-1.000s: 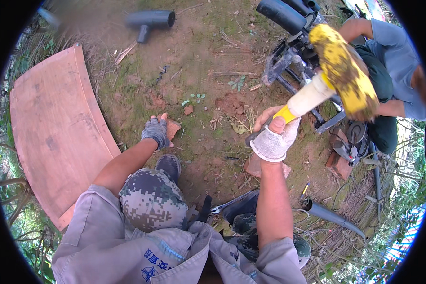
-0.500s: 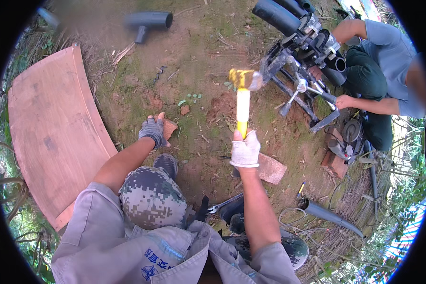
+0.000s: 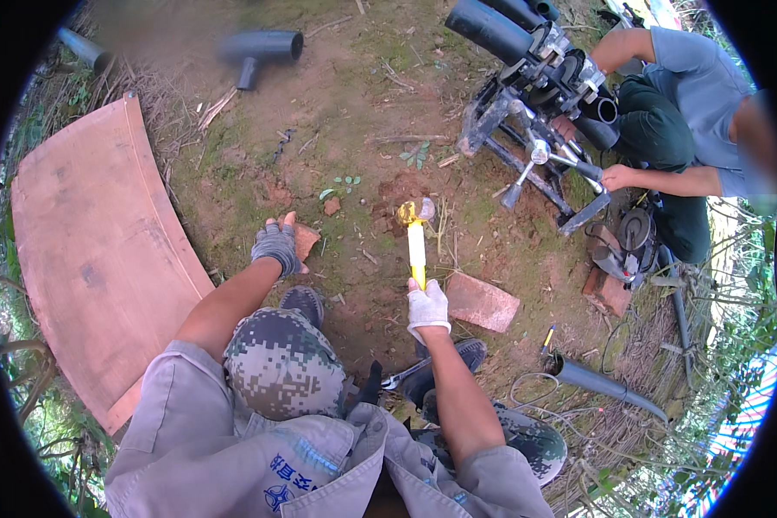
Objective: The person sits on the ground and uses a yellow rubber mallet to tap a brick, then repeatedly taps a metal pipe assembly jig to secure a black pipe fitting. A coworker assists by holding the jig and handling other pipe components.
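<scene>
Lowered since earlier, the hammer [image 3: 416,246] points toward the far edge of the ground [image 3: 367,298], long axis near-to-far, right hand [image 3: 428,307] wrapped round it; left hand [image 3: 276,248] touches brick [image 3: 306,239], grip I cannot tell.

Wide fisheye view from the wearer's head, facing steeply down, jacket [image 3: 190,432] close, dirt ground [image 3: 363,95] farther off

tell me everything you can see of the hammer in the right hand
The hammer has a white, plastic-looking handle, yellow at both visible ends, and a yellow head smeared brown, greyish at its right end. The gloved right hand grips the handle's near end; the head points away from the person. Whether it touches the ground is unclear.
</scene>
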`<control>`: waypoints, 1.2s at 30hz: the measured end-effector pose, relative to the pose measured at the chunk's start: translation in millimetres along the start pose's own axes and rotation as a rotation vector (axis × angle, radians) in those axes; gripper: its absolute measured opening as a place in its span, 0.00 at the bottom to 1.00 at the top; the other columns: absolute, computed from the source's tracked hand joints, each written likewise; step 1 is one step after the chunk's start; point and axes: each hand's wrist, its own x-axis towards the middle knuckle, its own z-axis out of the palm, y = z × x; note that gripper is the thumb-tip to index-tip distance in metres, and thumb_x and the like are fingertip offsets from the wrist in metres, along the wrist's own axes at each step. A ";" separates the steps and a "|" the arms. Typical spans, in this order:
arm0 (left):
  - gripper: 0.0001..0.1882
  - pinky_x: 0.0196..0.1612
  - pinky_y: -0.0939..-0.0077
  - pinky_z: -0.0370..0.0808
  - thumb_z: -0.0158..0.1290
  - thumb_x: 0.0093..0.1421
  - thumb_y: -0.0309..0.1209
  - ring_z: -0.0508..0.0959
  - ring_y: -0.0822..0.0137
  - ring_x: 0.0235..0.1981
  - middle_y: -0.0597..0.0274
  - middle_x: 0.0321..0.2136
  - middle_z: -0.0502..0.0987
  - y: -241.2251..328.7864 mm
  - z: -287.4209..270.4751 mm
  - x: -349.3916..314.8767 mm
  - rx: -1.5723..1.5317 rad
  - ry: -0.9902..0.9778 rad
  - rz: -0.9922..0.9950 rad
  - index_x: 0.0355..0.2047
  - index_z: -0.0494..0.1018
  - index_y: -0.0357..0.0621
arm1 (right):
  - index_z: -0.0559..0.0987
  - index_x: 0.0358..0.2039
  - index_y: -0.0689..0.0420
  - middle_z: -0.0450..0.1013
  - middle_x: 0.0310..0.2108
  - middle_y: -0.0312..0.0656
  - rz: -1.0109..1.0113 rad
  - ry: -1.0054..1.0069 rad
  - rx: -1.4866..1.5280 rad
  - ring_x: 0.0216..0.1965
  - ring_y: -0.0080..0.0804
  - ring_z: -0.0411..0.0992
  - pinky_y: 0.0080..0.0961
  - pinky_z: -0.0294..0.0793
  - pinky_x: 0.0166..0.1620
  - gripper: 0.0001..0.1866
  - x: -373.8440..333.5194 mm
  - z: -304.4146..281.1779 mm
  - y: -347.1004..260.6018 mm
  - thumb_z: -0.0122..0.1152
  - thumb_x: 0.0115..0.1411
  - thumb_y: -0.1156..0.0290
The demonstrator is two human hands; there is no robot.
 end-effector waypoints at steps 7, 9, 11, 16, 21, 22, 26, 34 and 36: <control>0.71 0.68 0.47 0.63 0.77 0.39 0.50 0.56 0.38 0.71 0.39 0.73 0.46 -3.8 2.3 -5.5 -0.026 0.016 -0.003 0.75 0.39 0.62 | 0.74 0.35 0.60 0.71 0.21 0.40 -0.495 0.328 0.625 0.22 0.29 0.71 0.28 0.71 0.27 0.16 25.2 -76.4 -96.7 0.62 0.66 0.59; 0.71 0.68 0.47 0.63 0.77 0.40 0.50 0.56 0.38 0.71 0.39 0.72 0.46 -3.7 3.0 -5.0 -0.023 0.012 -0.016 0.75 0.39 0.61 | 0.68 0.37 0.55 0.68 0.22 0.33 -0.646 0.298 0.835 0.17 0.21 0.65 0.19 0.65 0.21 0.19 23.6 -66.7 -97.1 0.61 0.66 0.53; 0.71 0.68 0.47 0.63 0.76 0.40 0.51 0.56 0.38 0.71 0.39 0.72 0.47 8.4 2.1 -6.0 -0.012 0.008 0.002 0.75 0.40 0.61 | 0.73 0.38 0.59 0.72 0.24 0.39 -0.459 0.352 0.897 0.25 0.32 0.72 0.28 0.72 0.30 0.18 34.6 -7.0 0.9 0.63 0.62 0.56; 0.71 0.69 0.48 0.63 0.76 0.41 0.51 0.57 0.37 0.70 0.38 0.72 0.46 13.5 -2.4 -5.5 -0.028 -0.013 0.031 0.75 0.38 0.62 | 0.74 0.39 0.63 0.76 0.31 0.60 0.292 -0.094 0.268 0.35 0.57 0.75 0.42 0.72 0.39 0.23 27.3 26.0 72.4 0.59 0.67 0.51; 0.77 0.70 0.54 0.61 0.77 0.35 0.56 0.57 0.37 0.70 0.29 0.71 0.44 -7.1 11.2 10.4 0.021 0.014 0.034 0.75 0.36 0.55 | 0.74 0.37 0.62 0.76 0.29 0.58 -0.103 0.165 0.043 0.30 0.56 0.76 0.44 0.73 0.36 0.20 7.0 -22.5 -26.6 0.62 0.66 0.54; 0.77 0.70 0.54 0.62 0.77 0.35 0.56 0.58 0.37 0.70 0.29 0.71 0.44 -7.5 16.6 9.6 0.003 0.022 0.044 0.75 0.37 0.54 | 0.75 0.37 0.61 0.76 0.28 0.58 -0.179 0.236 0.145 0.29 0.55 0.77 0.45 0.74 0.35 0.18 10.9 -30.7 -42.9 0.64 0.65 0.57; 0.75 0.68 0.54 0.64 0.77 0.35 0.54 0.60 0.37 0.69 0.31 0.71 0.46 -15.3 20.0 7.0 -0.024 0.051 0.042 0.75 0.39 0.54 | 0.73 0.38 0.61 0.73 0.26 0.54 -0.527 0.422 0.375 0.27 0.53 0.75 0.42 0.74 0.33 0.17 27.6 -53.5 -101.8 0.64 0.63 0.60; 0.69 0.67 0.55 0.66 0.76 0.37 0.53 0.64 0.38 0.66 0.35 0.67 0.54 3.0 3.3 -1.3 -0.015 0.070 0.091 0.73 0.46 0.51 | 0.71 0.41 0.61 0.77 0.34 0.60 0.105 -0.084 -0.075 0.38 0.60 0.77 0.48 0.75 0.40 0.23 59.0 19.5 12.1 0.60 0.66 0.51; 0.68 0.67 0.55 0.67 0.75 0.37 0.53 0.65 0.38 0.65 0.35 0.67 0.55 7.9 -9.4 -4.7 -0.052 0.038 0.055 0.72 0.47 0.49 | 0.71 0.40 0.62 0.76 0.32 0.58 0.212 -0.128 0.193 0.35 0.56 0.75 0.45 0.74 0.38 0.24 50.1 26.9 23.1 0.62 0.65 0.50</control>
